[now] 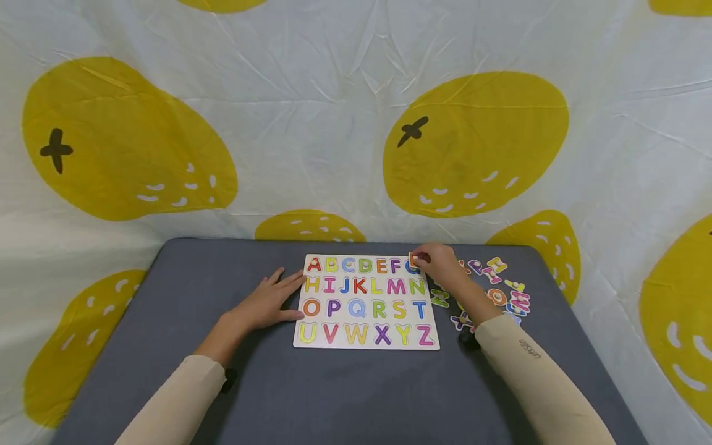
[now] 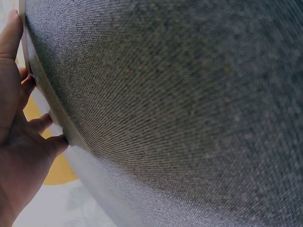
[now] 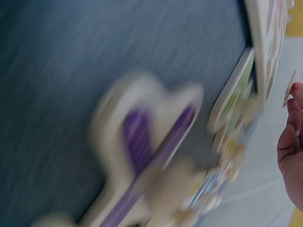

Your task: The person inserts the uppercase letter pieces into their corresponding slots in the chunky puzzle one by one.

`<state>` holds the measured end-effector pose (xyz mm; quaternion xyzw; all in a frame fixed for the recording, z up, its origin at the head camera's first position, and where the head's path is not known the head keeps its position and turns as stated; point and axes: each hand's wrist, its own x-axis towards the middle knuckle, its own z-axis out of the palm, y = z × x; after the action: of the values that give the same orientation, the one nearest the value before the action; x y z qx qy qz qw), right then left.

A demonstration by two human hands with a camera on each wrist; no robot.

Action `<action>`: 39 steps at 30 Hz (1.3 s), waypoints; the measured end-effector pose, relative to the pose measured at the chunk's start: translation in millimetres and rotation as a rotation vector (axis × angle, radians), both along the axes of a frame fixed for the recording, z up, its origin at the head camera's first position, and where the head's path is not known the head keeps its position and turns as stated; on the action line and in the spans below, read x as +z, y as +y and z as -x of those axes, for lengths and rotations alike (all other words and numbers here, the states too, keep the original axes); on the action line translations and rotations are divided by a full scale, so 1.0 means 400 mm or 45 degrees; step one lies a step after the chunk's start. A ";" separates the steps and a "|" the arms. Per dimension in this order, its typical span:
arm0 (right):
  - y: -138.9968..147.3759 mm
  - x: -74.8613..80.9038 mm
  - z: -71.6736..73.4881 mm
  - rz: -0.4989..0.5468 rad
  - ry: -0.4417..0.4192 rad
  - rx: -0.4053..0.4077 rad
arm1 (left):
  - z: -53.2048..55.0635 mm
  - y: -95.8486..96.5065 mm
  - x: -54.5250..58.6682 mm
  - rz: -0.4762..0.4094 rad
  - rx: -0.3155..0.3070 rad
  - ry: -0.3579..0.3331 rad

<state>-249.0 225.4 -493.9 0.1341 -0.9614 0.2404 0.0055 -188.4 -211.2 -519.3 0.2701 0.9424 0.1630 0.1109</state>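
A white alphabet puzzle board (image 1: 367, 321) with colourful letters lies on the grey table. My left hand (image 1: 268, 303) rests at its left edge, fingers spread, thumb and fingertips touching the rim. Above the board's top right corner, by the blue G, my right hand (image 1: 442, 262) pinches a small letter piece (image 1: 413, 260) with some orange on it. Its letter is mostly hidden by the fingers. The right wrist view has this thin piece (image 3: 290, 88) edge-on, at the fingertips. Small knobs show on a few letters in the top row, such as the A (image 1: 314, 264).
Several loose letter pieces lie right of the board, partly under my right forearm, among them an orange O (image 1: 497, 297) and a green piece (image 1: 439, 298). A blurred purple piece (image 3: 137, 137) is close to the right wrist camera. A fruit-patterned cloth (image 1: 311, 154) hangs behind the table.
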 end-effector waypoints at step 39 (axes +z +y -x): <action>-0.196 -0.035 0.006 -0.122 -0.028 0.066 | -0.002 0.003 0.000 -0.002 0.011 -0.007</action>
<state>-251.3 146.9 -508.0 0.1562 -0.9680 0.1954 -0.0177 -187.4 -209.8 -519.5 0.2657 0.9431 0.1651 0.1123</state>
